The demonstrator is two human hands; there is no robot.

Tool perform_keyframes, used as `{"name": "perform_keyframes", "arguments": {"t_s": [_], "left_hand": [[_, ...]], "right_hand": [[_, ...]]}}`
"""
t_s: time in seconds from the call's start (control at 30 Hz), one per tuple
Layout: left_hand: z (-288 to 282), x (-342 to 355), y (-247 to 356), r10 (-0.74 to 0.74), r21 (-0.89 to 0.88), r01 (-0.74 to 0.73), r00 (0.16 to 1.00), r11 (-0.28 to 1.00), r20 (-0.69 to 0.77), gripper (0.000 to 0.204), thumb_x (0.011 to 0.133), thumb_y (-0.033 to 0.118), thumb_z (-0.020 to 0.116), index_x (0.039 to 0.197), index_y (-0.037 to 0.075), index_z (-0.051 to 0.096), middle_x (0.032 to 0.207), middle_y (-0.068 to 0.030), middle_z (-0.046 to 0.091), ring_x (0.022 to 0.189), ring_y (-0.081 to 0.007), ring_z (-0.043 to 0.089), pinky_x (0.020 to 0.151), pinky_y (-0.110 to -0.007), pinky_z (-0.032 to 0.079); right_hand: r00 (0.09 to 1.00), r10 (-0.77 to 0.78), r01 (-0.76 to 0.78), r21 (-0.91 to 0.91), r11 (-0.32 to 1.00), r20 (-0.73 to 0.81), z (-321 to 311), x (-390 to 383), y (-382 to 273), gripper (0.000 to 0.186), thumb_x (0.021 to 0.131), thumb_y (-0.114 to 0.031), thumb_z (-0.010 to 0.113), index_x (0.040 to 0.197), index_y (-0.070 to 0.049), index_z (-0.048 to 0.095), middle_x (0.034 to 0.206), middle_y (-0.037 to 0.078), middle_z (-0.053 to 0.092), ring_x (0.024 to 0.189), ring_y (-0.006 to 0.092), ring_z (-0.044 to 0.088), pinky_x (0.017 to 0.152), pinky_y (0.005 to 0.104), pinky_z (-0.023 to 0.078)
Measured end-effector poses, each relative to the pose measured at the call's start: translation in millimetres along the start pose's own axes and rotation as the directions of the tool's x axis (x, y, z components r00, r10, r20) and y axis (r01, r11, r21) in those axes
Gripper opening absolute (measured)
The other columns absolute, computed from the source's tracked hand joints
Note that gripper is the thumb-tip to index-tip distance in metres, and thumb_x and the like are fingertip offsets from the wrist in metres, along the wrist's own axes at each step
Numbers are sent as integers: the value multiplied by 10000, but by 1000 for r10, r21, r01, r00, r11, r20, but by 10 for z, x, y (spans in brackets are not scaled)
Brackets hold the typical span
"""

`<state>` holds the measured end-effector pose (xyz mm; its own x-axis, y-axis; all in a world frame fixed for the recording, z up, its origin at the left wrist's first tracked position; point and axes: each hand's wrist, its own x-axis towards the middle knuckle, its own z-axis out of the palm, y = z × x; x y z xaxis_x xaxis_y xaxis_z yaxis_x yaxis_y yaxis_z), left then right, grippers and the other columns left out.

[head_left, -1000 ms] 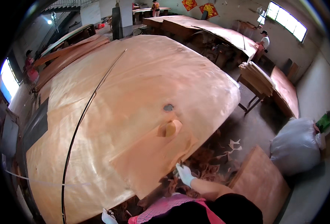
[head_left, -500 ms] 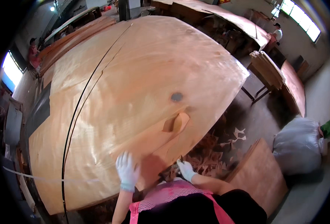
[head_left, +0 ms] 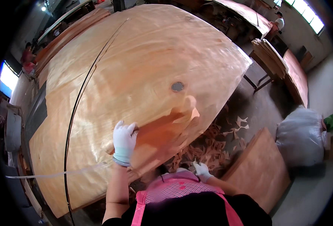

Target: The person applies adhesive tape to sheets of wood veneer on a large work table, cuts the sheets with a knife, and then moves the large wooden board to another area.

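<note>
A large, pale tan wood veneer sheet (head_left: pixel 136 67) covers the work table in front of me. My left hand (head_left: pixel 124 141), in a white glove, is closed on the left end of a loose veneer strip (head_left: pixel 155 133). This orange-brown strip is partly raised and casts a shadow; its far right end curls up. My right hand (head_left: pixel 203 171), also gloved, is beside my apron, just off the sheet's near right edge. Its fingers are bent together round something too small to make out. A dark round spot (head_left: pixel 177 86) lies on the sheet beyond the strip.
A black cord (head_left: pixel 74 109) runs lengthwise over the sheet. Veneer scraps (head_left: pixel 208 148) litter the floor at right, by a leaning stack of sheets (head_left: pixel 258 169) and a plastic-wrapped bundle (head_left: pixel 301 137). Two people stand at farther tables: one person (head_left: pixel 279 23) at right, another person (head_left: pixel 27 58) at left.
My left hand has gone from lying on the veneer to gripping the strip, farther up and left. The strip has lifted. My right hand has drawn right, away from the sheet's edge.
</note>
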<state>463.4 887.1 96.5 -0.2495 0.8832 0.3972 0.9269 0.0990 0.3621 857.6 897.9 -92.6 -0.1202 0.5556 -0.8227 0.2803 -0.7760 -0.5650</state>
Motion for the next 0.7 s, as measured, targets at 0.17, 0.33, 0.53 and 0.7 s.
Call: {"name": "perform_keyframes", "arguments": {"t_s": [0.17, 0.33, 0.53, 0.7], "left_hand": [[-213, 758, -64, -7, -92, -2, 995, 996, -95, 202, 790, 119, 712, 979, 51, 684, 764, -133, 642, 776, -328, 605, 853, -444, 491], [147, 1440, -287, -103, -137, 77, 976, 988, -191, 227, 833, 149, 701, 1044, 67, 695, 864, -140, 652, 842, -321, 625, 766, -398, 498], [621, 2070, -315, -35, -9, 34, 957, 999, -286, 152, 820, 187, 704, 940, 94, 704, 751, -85, 681, 766, -287, 629, 788, -397, 510], [897, 2335, -47, 60, 290, 68, 910, 954, -410, 523, 765, 211, 769, 1230, 45, 599, 1155, -160, 636, 1108, -339, 565, 1006, -487, 418]], "right_hand": [[999, -51, 51, -3, 999, 8, -86, 59, -185, 287, 996, -268, 567, 1108, -16, 646, 809, 77, 653, 574, 131, 543, 510, 254, 427], [987, -128, 130, -9, 991, 96, -79, 32, -581, 275, 997, -253, 566, 1088, -7, 649, 836, 64, 655, 605, 117, 546, 530, 240, 429], [967, -165, 179, -55, 982, 193, -104, 66, -1234, 330, 1001, -301, 557, 1079, 10, 637, 762, 78, 660, 619, 133, 568, 569, 277, 456], [936, -128, 211, -233, 949, 327, -369, 524, -1937, 324, 1009, -290, 541, 1119, -8, 657, 757, 46, 656, 618, 111, 570, 592, 240, 463]]}}
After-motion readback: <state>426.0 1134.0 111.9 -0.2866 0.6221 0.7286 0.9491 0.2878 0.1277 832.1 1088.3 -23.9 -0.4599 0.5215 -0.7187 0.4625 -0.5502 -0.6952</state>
